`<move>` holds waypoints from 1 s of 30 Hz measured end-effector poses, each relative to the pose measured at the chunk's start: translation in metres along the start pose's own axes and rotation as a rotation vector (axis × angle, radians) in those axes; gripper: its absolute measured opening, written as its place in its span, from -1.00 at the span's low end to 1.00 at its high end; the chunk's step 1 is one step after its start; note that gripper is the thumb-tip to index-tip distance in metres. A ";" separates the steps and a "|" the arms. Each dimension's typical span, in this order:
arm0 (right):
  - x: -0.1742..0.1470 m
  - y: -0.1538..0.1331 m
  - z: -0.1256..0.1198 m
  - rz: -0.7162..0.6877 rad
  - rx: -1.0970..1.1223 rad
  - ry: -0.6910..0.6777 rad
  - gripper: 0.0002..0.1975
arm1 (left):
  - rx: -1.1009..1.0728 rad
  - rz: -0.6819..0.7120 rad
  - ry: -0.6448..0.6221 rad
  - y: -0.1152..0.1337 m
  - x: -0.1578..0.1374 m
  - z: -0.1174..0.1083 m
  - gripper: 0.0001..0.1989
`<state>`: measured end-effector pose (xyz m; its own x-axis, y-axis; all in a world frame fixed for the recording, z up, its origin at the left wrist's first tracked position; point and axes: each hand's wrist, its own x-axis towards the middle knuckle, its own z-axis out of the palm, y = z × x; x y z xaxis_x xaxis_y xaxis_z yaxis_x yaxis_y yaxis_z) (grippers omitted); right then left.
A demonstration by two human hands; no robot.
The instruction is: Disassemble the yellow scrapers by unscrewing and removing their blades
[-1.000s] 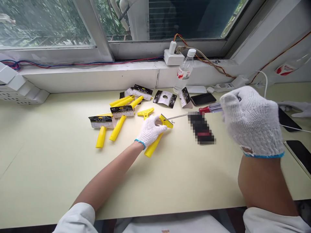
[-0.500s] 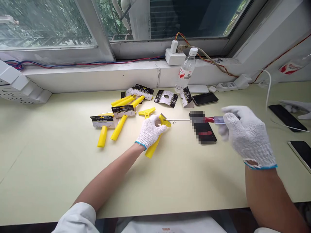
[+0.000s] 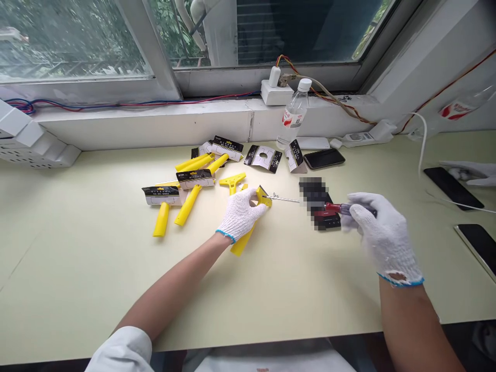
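Both my hands wear white knit gloves with blue cuffs. My left hand (image 3: 242,214) is closed around a yellow scraper (image 3: 243,243), pressing it on the table; its head shows beyond my fingers and its handle end below my palm. In my right hand (image 3: 382,232) is a screwdriver (image 3: 339,208) with a translucent handle and red collar. Its long shaft points left and the tip meets the scraper's head, though the exact contact is too small to tell. Tiny screws (image 3: 276,196) lie just beside the tip. A second yellow scraper head (image 3: 232,181) is behind my left hand.
Several yellow scrapers (image 3: 188,205) with black-and-white cards lie to the left. Loose cards (image 3: 263,158), a water bottle (image 3: 293,116) and a phone (image 3: 324,158) stand or lie along the back. A partly blurred black packet (image 3: 329,219) is under the screwdriver. More phones (image 3: 453,188) lie at right.
My right hand has shifted left and slightly down, so the screwdriver now tilts with its handle lower than its tip. My left hand keeps hold of the scraper.
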<state>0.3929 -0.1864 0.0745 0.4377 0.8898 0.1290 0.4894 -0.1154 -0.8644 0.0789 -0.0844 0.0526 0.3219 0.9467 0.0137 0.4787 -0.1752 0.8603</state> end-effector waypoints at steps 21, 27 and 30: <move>-0.021 0.006 0.006 -0.108 0.176 0.140 -0.81 | 0.007 -0.015 0.001 0.000 -0.002 0.001 -0.85; -0.017 0.009 0.001 -0.058 0.202 0.191 -0.85 | -0.021 -0.019 0.000 -0.002 0.001 -0.004 -0.80; -0.014 0.014 0.001 0.029 0.208 0.205 -0.81 | -0.099 -0.030 -0.004 -0.004 0.000 -0.015 -0.75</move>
<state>0.3927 -0.2001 0.0600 0.6027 0.7773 0.1801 0.3187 -0.0276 -0.9474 0.0646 -0.0797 0.0572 0.3114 0.9501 -0.0149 0.4055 -0.1187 0.9063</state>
